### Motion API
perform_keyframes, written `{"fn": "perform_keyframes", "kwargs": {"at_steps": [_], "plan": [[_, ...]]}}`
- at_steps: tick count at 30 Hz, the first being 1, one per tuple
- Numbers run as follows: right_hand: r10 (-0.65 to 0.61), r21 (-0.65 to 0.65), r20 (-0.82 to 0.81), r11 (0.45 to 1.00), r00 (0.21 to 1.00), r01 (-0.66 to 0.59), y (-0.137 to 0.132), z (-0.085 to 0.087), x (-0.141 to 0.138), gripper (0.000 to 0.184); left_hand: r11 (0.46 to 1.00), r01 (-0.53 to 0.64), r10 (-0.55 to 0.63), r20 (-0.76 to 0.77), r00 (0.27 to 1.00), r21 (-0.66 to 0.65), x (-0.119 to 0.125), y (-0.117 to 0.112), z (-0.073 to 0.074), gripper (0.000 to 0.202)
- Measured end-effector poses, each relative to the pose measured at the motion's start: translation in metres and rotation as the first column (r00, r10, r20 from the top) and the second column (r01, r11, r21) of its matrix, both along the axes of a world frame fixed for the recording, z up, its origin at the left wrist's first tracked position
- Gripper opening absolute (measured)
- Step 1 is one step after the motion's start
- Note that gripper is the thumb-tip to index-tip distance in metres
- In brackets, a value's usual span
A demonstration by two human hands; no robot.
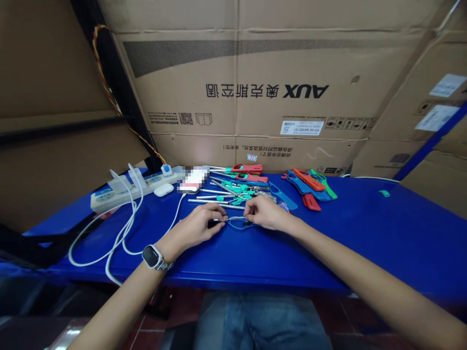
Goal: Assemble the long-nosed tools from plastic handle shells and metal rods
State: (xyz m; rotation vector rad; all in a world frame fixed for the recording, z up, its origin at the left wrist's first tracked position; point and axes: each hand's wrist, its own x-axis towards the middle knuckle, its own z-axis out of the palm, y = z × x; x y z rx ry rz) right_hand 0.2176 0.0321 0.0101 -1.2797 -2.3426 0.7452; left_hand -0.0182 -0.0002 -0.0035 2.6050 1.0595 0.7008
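On the blue table my left hand (204, 222) is closed, thumb and fingers pinching the end of a thin rod-like part that its fingers mostly hide. My right hand (266, 212) is closed in a pinch on thin wires (236, 218) that run between the two hands. Just below the wires a blue lighter handle shell (239, 226) lies on the table, partly under the right fingers. Behind the hands lie several metal lighter tubes (207, 201) with green inner parts (243, 194), and red lighter handles (248, 168).
Loose blue, orange and green handle shells (310, 181) are piled at the right. A white power strip (120, 192) with cables (126, 228), an earbud case (164, 190) and a phone (193, 180) are at the left. A cardboard wall (255, 63) stands behind.
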Motion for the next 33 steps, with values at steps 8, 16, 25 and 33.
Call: {"fn": "perform_keyframes", "kwargs": {"at_steps": [8,16,25,33], "plan": [[-0.020,0.006,0.001,1.000,1.000,0.020,-0.003,0.001,0.001,0.014,0.999,-0.041,0.043,-0.064,0.997,0.022,0.007,0.000,0.005,0.020],[0.013,0.089,0.003,0.996,1.000,-0.014,-0.007,0.000,0.003,0.013,0.977,0.104,-0.053,-0.257,0.965,0.189,0.021,0.002,0.004,0.032],[0.160,0.271,0.186,0.940,0.969,-0.207,-0.027,0.007,0.015,0.021,0.973,0.110,-0.042,-0.313,0.949,0.203,0.016,-0.010,0.007,0.033],[0.193,0.207,0.193,0.951,0.962,-0.232,-0.037,0.011,0.023,0.036,0.984,0.060,-0.022,-0.215,0.976,0.169,0.018,-0.011,0.010,0.033]]}}
